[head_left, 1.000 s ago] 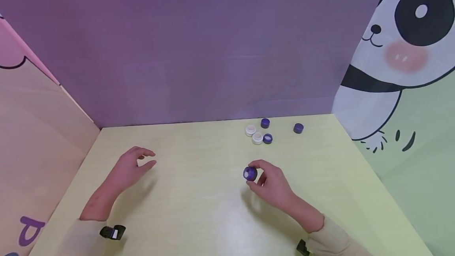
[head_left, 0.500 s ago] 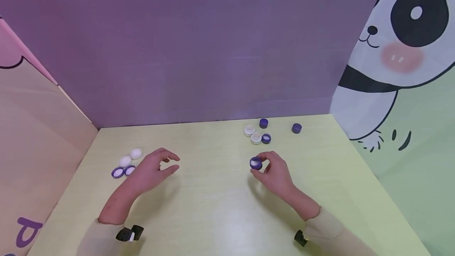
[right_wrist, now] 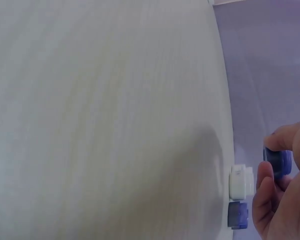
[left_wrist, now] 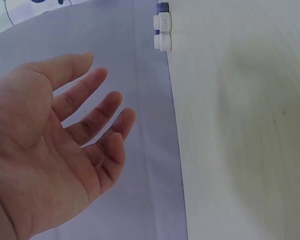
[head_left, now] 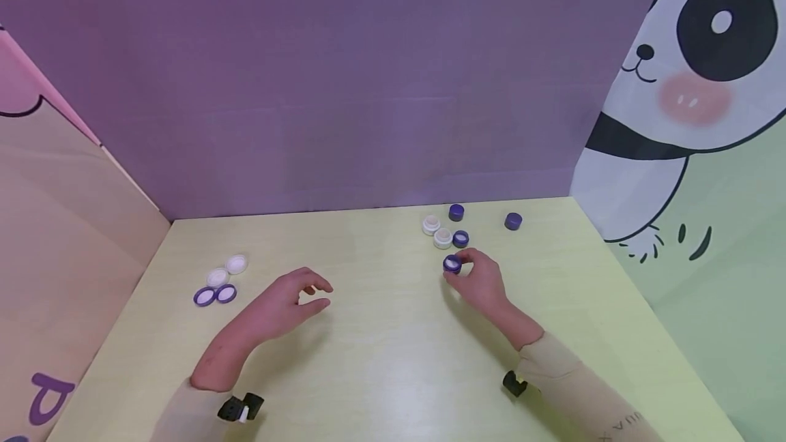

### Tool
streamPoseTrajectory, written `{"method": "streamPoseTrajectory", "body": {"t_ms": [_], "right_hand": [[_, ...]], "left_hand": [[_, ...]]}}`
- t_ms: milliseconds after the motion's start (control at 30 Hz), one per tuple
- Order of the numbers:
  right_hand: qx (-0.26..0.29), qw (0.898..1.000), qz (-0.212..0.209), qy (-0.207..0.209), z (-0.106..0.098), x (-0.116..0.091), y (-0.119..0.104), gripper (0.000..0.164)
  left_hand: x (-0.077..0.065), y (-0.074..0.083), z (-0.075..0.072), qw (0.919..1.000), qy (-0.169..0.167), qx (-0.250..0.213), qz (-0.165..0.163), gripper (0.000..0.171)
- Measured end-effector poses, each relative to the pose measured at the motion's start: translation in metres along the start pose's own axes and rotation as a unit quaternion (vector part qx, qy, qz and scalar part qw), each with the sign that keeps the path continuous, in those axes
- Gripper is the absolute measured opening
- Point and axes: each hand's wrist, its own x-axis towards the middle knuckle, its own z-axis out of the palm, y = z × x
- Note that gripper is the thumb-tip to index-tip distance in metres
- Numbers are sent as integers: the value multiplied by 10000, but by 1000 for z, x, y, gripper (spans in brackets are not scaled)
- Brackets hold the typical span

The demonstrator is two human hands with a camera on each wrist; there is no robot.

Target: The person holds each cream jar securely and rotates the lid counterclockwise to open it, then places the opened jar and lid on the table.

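Observation:
My right hand (head_left: 482,285) pinches a small purple jar (head_left: 452,264) between thumb and fingers, its open mouth showing a white inside. It hovers just in front of a group made of two white jars (head_left: 442,238) and a purple jar (head_left: 460,239). In the right wrist view the held purple jar (right_wrist: 278,161) appears beside a white jar (right_wrist: 241,182) and another purple one (right_wrist: 238,215). Over the left-middle of the table my left hand (head_left: 284,305) holds nothing, fingers loosely bent and thumb apart; the left wrist view shows the bare palm (left_wrist: 50,150).
On the left lie two white lids (head_left: 236,264) and two purple lids (head_left: 205,297) with white insides. Two more purple pieces, one behind the jars (head_left: 456,212) and one farther right (head_left: 513,222), stand near the back edge. A purple wall (head_left: 368,87) closes the table's back.
My right hand carries the purple jar away from me and slightly right, toward the group, its mouth turning upward. My left hand moves right and a little nearer, uncovering the lids on the left.

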Motion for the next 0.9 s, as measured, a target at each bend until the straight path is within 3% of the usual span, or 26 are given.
{"method": "streamPoseTrajectory", "body": {"t_ms": [267,900], "right_hand": [[-312,9994,168,40,6,18,8,39],[-862,9919,911,-193,10,42,12,43]], "left_hand": [[2,1,9,9999,-139,-91,-33,17],[-1,3,13,9980,-472,-274,-305,30]]}}
